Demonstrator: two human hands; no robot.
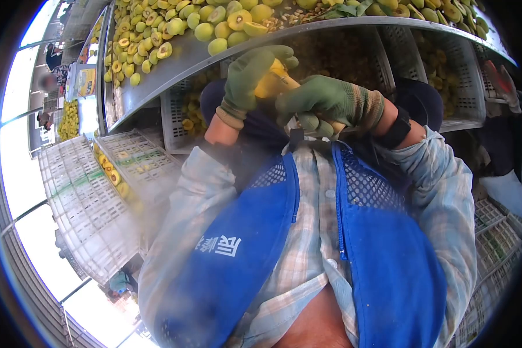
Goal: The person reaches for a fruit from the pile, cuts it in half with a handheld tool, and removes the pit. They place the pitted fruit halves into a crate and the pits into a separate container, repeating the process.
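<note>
Both my hands wear green knit gloves and meet close in front of my chest. My left hand curls over the top of a yellow fruit. From the right side, my right hand closes on the same fruit, and its fingers hide the lower part. I cannot tell whether a tool is in either hand. A black band sits on my right wrist. My blue mesh vest and plaid shirt fill the lower frame.
A curved metal table ahead carries several green-yellow fruits, some cut in half. White plastic crates stand at the left and under the table. Another person's red-gloved hand shows at the right edge.
</note>
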